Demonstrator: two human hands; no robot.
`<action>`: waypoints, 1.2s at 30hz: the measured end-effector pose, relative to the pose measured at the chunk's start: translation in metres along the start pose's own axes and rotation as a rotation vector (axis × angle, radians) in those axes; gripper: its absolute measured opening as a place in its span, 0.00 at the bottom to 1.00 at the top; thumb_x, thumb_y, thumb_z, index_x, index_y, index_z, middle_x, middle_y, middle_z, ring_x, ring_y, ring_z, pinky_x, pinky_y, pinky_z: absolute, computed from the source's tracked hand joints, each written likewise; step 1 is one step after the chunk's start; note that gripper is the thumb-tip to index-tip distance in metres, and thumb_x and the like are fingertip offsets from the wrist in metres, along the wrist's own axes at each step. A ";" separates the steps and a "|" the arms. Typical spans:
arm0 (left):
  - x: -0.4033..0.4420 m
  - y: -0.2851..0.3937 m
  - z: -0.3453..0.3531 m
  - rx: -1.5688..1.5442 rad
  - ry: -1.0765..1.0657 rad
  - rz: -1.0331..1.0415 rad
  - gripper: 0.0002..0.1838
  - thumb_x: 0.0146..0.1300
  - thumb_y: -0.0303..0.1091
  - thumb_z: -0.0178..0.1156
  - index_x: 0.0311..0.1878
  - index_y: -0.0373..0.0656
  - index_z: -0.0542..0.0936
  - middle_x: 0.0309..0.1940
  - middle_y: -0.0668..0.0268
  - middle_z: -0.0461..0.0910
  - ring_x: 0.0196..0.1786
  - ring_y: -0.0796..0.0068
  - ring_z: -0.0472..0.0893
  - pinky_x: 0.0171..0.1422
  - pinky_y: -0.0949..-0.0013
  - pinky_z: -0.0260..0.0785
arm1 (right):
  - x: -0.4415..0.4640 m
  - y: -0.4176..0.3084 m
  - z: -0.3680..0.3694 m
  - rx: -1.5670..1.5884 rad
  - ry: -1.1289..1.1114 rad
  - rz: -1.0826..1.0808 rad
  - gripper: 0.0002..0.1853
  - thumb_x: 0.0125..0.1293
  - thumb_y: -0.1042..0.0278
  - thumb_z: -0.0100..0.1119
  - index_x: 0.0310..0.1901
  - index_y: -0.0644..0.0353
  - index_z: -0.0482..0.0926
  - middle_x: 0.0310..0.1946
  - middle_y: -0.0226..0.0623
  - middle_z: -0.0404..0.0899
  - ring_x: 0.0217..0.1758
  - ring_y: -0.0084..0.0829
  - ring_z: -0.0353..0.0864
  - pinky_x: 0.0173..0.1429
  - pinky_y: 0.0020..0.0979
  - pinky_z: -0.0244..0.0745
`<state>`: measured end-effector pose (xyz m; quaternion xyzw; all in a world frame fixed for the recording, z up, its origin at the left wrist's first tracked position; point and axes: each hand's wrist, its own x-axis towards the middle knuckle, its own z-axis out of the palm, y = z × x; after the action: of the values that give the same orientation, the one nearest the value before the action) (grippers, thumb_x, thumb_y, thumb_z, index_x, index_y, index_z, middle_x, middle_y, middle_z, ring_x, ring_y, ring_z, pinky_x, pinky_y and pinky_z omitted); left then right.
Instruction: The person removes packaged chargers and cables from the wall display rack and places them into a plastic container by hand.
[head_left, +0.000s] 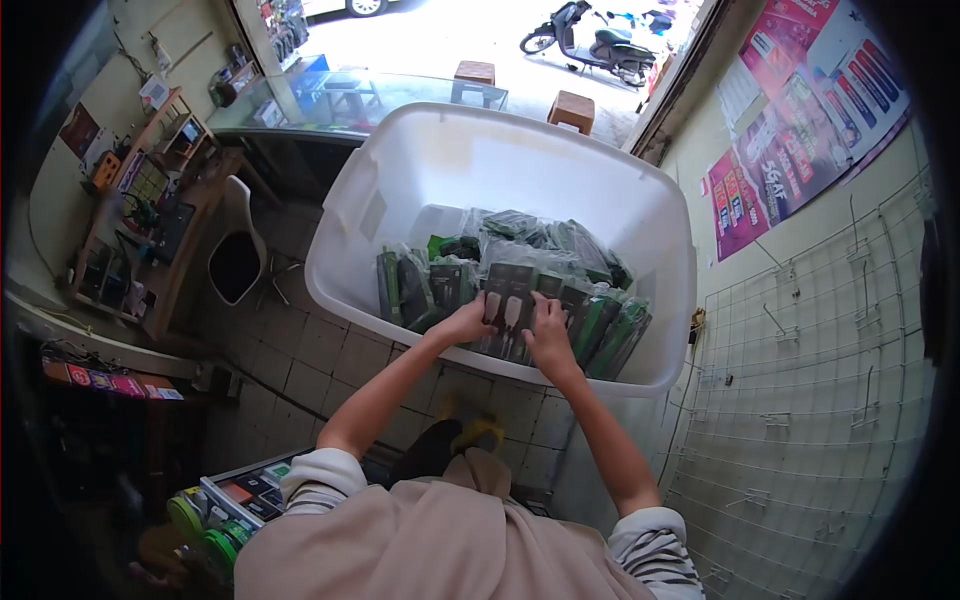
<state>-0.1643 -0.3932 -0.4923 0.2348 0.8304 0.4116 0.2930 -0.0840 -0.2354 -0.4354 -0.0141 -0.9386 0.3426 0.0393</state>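
Observation:
A large white plastic tub stands in front of me, holding many dark green and black boxed packages in clear plastic. Both my hands reach over its near rim. My left hand grips the left edge of a dark flat package with a cable pictured on it. On the package's right side rests my right hand, fingers bent over its top edge. More wrapped packages stand upright to the right, and others to the left. A looser pile in plastic lies behind.
A glass counter and brown stools are beyond the tub. A white chair and wooden desk stand left. Wire grid racks line the right wall. A display case is near my left side.

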 end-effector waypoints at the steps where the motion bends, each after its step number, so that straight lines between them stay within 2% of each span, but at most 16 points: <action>1: 0.002 0.000 0.002 0.133 -0.047 -0.088 0.45 0.43 0.35 0.62 0.57 0.28 0.43 0.44 0.44 0.68 0.49 0.56 0.69 0.51 0.66 0.61 | 0.000 0.002 0.001 -0.052 -0.008 -0.050 0.33 0.41 0.80 0.56 0.52 0.63 0.56 0.41 0.49 0.59 0.47 0.49 0.61 0.52 0.39 0.58; 2: 0.004 0.000 0.003 0.159 -0.072 -0.118 0.49 0.41 0.41 0.63 0.56 0.22 0.43 0.44 0.42 0.67 0.49 0.52 0.68 0.51 0.67 0.61 | 0.000 0.002 0.002 -0.101 -0.003 -0.052 0.30 0.41 0.81 0.56 0.50 0.64 0.58 0.40 0.48 0.59 0.47 0.48 0.61 0.51 0.38 0.59; 5: 0.004 0.017 -0.002 0.317 -0.126 -0.158 0.49 0.42 0.44 0.63 0.55 0.20 0.45 0.46 0.42 0.65 0.50 0.52 0.67 0.53 0.66 0.60 | -0.002 0.010 0.003 0.008 0.002 -0.042 0.29 0.41 0.81 0.56 0.49 0.64 0.60 0.40 0.48 0.59 0.46 0.47 0.62 0.51 0.38 0.60; 6: 0.006 0.016 0.001 0.387 -0.108 -0.098 0.48 0.44 0.47 0.61 0.56 0.22 0.47 0.51 0.42 0.59 0.55 0.52 0.61 0.56 0.64 0.56 | -0.004 0.009 0.000 -0.011 0.062 -0.052 0.26 0.43 0.80 0.55 0.48 0.63 0.62 0.39 0.45 0.60 0.41 0.41 0.67 0.46 0.35 0.65; 7: 0.005 0.029 0.002 0.403 -0.121 -0.067 0.48 0.44 0.47 0.61 0.56 0.22 0.47 0.51 0.42 0.59 0.55 0.52 0.61 0.56 0.64 0.56 | -0.008 0.011 -0.006 -0.020 0.094 -0.036 0.26 0.43 0.80 0.55 0.48 0.63 0.62 0.39 0.45 0.60 0.41 0.41 0.67 0.46 0.35 0.65; 9: 0.001 0.062 0.001 0.517 0.021 0.147 0.45 0.46 0.48 0.58 0.57 0.26 0.48 0.55 0.43 0.53 0.59 0.53 0.55 0.59 0.62 0.51 | -0.017 0.012 -0.023 0.094 0.114 0.019 0.22 0.45 0.78 0.56 0.46 0.63 0.65 0.38 0.42 0.61 0.35 0.34 0.70 0.39 0.30 0.69; 10: -0.003 0.090 -0.001 0.422 0.054 0.206 0.40 0.48 0.47 0.57 0.58 0.33 0.51 0.56 0.48 0.54 0.59 0.54 0.53 0.61 0.61 0.49 | -0.024 0.009 -0.036 0.102 0.181 0.001 0.18 0.48 0.77 0.54 0.44 0.63 0.68 0.36 0.39 0.64 0.30 0.28 0.72 0.34 0.26 0.71; 11: -0.005 0.116 -0.002 0.429 0.035 0.256 0.40 0.48 0.47 0.57 0.58 0.33 0.51 0.56 0.48 0.54 0.59 0.54 0.53 0.61 0.61 0.49 | -0.032 0.004 -0.055 0.079 0.225 0.021 0.18 0.48 0.77 0.54 0.44 0.63 0.68 0.36 0.39 0.64 0.30 0.28 0.72 0.34 0.26 0.71; 13: -0.006 0.169 -0.002 0.245 0.023 0.554 0.36 0.49 0.45 0.56 0.57 0.38 0.54 0.55 0.52 0.57 0.59 0.55 0.55 0.61 0.61 0.49 | -0.052 -0.013 -0.099 0.238 0.240 0.140 0.16 0.49 0.76 0.53 0.43 0.62 0.68 0.35 0.41 0.64 0.32 0.34 0.72 0.37 0.30 0.69; 14: -0.006 0.193 0.003 0.194 0.015 0.649 0.31 0.51 0.42 0.55 0.56 0.42 0.58 0.53 0.55 0.59 0.58 0.56 0.57 0.60 0.62 0.49 | -0.062 -0.020 -0.121 0.207 0.301 0.159 0.16 0.49 0.76 0.53 0.43 0.62 0.68 0.35 0.41 0.64 0.32 0.34 0.72 0.37 0.30 0.69; 17: -0.015 0.267 0.015 0.068 -0.149 0.921 0.28 0.51 0.41 0.55 0.55 0.44 0.60 0.52 0.57 0.62 0.57 0.59 0.59 0.60 0.63 0.51 | -0.106 -0.046 -0.188 0.101 0.510 0.178 0.12 0.52 0.74 0.50 0.41 0.63 0.70 0.34 0.40 0.69 0.31 0.30 0.73 0.35 0.27 0.70; 22: -0.045 0.385 0.051 -0.232 -0.312 1.382 0.20 0.51 0.31 0.55 0.49 0.46 0.67 0.49 0.64 0.65 0.52 0.65 0.66 0.54 0.66 0.59 | -0.196 -0.116 -0.288 -0.215 0.847 0.264 0.10 0.55 0.72 0.49 0.39 0.63 0.71 0.32 0.38 0.72 0.31 0.26 0.73 0.35 0.25 0.69; 26: -0.072 0.449 0.064 -0.323 -0.427 1.446 0.18 0.52 0.29 0.54 0.48 0.46 0.68 0.48 0.65 0.67 0.51 0.68 0.67 0.53 0.65 0.62 | -0.244 -0.155 -0.332 -0.419 1.000 0.333 0.08 0.56 0.73 0.47 0.38 0.63 0.72 0.30 0.34 0.74 0.33 0.23 0.75 0.37 0.23 0.68; 29: -0.089 0.505 0.081 -0.498 -0.542 1.588 0.16 0.54 0.29 0.52 0.47 0.44 0.68 0.47 0.65 0.68 0.51 0.70 0.67 0.53 0.65 0.61 | -0.279 -0.181 -0.364 -0.537 1.130 0.374 0.07 0.58 0.72 0.46 0.36 0.62 0.73 0.30 0.34 0.75 0.33 0.23 0.75 0.35 0.23 0.68; 32: -0.110 0.575 0.104 -0.692 -0.697 1.620 0.14 0.57 0.32 0.48 0.47 0.40 0.67 0.47 0.65 0.68 0.52 0.74 0.67 0.52 0.70 0.61 | -0.311 -0.205 -0.404 -0.655 1.251 0.368 0.07 0.58 0.72 0.46 0.36 0.62 0.73 0.30 0.34 0.75 0.34 0.24 0.75 0.36 0.23 0.69; 36: -0.125 0.645 0.134 -0.721 -0.716 1.634 0.17 0.57 0.34 0.49 0.50 0.39 0.64 0.48 0.62 0.67 0.52 0.72 0.66 0.53 0.71 0.59 | -0.340 -0.201 -0.471 -0.862 1.418 0.257 0.11 0.57 0.70 0.47 0.42 0.63 0.68 0.40 0.39 0.70 0.41 0.27 0.72 0.38 0.26 0.69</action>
<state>0.1123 -0.0441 0.0086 0.7483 0.0950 0.6232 0.2064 0.2945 -0.1055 0.0311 -0.3466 -0.7315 -0.1340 0.5717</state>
